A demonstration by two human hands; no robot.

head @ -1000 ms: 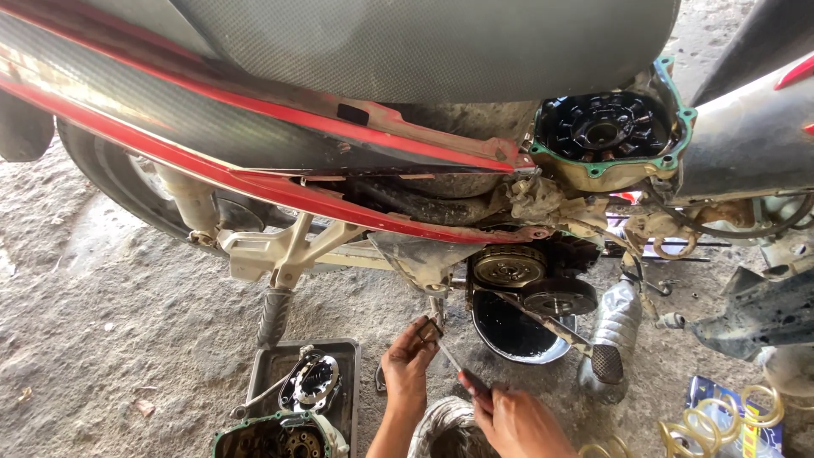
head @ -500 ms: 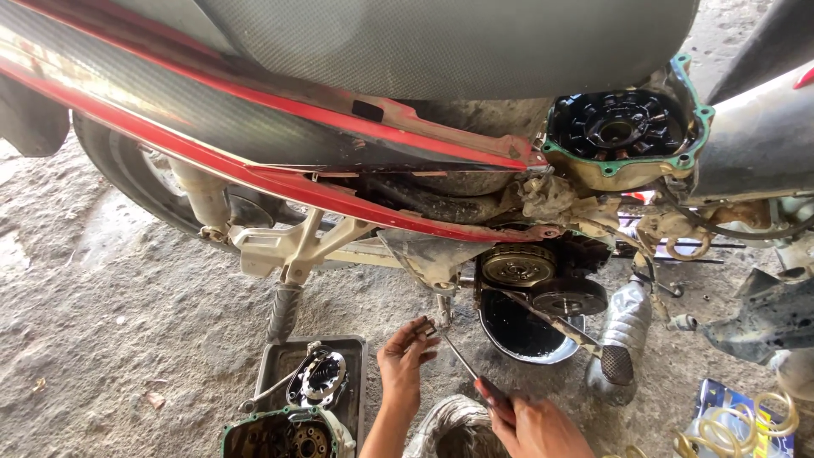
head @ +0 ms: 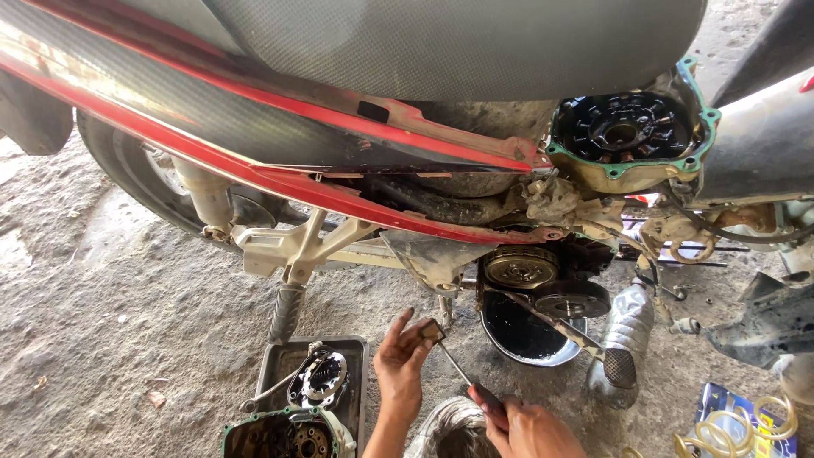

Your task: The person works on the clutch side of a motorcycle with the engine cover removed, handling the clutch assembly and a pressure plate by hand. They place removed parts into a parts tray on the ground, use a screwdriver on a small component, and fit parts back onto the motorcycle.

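Observation:
My left hand [head: 400,365] pinches a small square metal part [head: 432,331] between fingers and thumb, low in the view under the motorcycle. My right hand [head: 532,428] grips the dark handle of a screwdriver [head: 465,375], whose thin shaft runs up and left to that small part. Both hands sit just below the motorcycle's open engine side, where a round clutch drum [head: 519,267] and a darker round gear [head: 571,298] are exposed.
A red and grey motorcycle body [head: 365,102] fills the top. An engine cover [head: 627,136] with green gasket edge hangs at right. A black pan of dark oil [head: 524,332] sits under the engine. A metal tray [head: 356,373] holds removed engine parts. A kick lever [head: 610,360] juts out.
The view has shifted slightly. My left hand has closed its fingers around the small part, and the screwdriver tip has come up to meet it.

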